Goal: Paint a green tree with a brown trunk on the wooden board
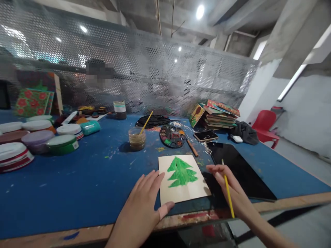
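Observation:
A pale square board (165, 194) lies near the table's front edge, with a green fir tree (181, 174) painted on it. My left hand (144, 196) rests at the board's left side, its fingers stretched out and the thumb on the lower left corner. To the right of the board, my right hand (229, 182) grips a yellow paintbrush (228, 196), which slants across the fingers; its bristles are hard to make out. Beyond the board sit a round paint palette (172, 135) with several colours and a jar of murky water (137, 139) with another yellow-handled brush (146, 122) in it.
Several lidded paint tubs (38, 141) crowd the left side. A black tablet-like panel (240, 172) lies at right, below a phone (206, 135). Stacked painted boards (219, 117) stand at the back by the perforated metal screen (155, 75). A wooden-handled tool (192, 148) lies by the palette.

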Action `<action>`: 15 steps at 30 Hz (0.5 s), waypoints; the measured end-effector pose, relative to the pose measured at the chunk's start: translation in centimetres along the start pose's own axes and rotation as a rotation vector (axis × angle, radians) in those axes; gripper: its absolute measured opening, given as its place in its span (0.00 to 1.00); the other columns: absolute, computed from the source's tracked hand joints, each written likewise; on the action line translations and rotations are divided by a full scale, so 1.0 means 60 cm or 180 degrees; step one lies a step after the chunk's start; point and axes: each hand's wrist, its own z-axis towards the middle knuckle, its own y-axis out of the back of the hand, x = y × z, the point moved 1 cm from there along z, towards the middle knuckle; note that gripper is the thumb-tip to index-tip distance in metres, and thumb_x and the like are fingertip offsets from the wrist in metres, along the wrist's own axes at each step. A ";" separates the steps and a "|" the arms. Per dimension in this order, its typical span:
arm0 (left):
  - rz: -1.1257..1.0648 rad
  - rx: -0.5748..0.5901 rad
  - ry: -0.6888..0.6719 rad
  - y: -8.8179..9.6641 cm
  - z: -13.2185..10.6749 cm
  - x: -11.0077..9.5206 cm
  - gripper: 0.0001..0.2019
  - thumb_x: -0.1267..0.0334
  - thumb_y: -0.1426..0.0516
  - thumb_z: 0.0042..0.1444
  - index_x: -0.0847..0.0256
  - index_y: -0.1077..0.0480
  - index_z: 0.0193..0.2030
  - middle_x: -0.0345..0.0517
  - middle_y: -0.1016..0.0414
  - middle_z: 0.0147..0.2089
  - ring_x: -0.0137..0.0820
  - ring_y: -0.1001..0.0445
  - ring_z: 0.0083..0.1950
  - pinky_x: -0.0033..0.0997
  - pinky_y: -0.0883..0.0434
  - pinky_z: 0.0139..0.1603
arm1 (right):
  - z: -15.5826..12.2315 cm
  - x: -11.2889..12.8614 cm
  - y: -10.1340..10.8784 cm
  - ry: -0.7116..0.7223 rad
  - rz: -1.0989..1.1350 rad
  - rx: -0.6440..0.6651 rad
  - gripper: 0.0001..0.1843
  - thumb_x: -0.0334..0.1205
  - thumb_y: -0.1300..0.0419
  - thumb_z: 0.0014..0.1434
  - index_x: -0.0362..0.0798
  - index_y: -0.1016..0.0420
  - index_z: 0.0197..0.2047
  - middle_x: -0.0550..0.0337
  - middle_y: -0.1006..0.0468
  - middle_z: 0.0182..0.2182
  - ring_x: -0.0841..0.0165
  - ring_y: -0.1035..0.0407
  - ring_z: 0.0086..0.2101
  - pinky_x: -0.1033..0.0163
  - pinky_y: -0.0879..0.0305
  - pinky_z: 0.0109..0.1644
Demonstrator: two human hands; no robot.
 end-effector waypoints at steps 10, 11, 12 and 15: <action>-0.0019 -0.0290 -0.0320 -0.012 -0.009 0.008 0.30 0.47 0.45 0.58 0.55 0.42 0.65 0.47 0.39 0.66 0.44 0.38 0.66 0.57 0.39 0.65 | 0.009 0.007 0.086 -0.0084 -0.0639 -0.0390 0.24 0.64 0.44 0.56 0.50 0.30 0.38 0.51 0.23 0.44 0.56 0.29 0.48 0.47 0.37 0.57; -0.0016 -0.0328 -0.0352 -0.015 -0.010 0.010 0.30 0.47 0.45 0.58 0.54 0.42 0.65 0.46 0.39 0.66 0.44 0.38 0.66 0.56 0.38 0.65 | 0.011 0.008 0.096 -0.0090 -0.0529 -0.0494 0.24 0.63 0.45 0.57 0.50 0.31 0.39 0.51 0.22 0.40 0.57 0.27 0.44 0.48 0.33 0.54; 0.0007 -0.0388 -0.0403 -0.017 -0.010 0.011 0.30 0.48 0.45 0.58 0.53 0.42 0.65 0.44 0.39 0.66 0.43 0.38 0.65 0.55 0.37 0.64 | 0.015 0.012 0.104 -0.0071 -0.0409 -0.0563 0.23 0.63 0.45 0.58 0.50 0.31 0.40 0.53 0.21 0.37 0.59 0.25 0.40 0.50 0.30 0.50; 0.0345 -0.0737 -0.0853 -0.018 -0.008 0.015 0.28 0.48 0.46 0.59 0.51 0.42 0.65 0.39 0.40 0.66 0.42 0.34 0.63 0.51 0.28 0.58 | 0.041 0.038 0.107 0.0141 -0.0150 -0.0496 0.22 0.61 0.48 0.61 0.50 0.30 0.43 0.56 0.21 0.30 0.64 0.25 0.30 0.58 0.26 0.37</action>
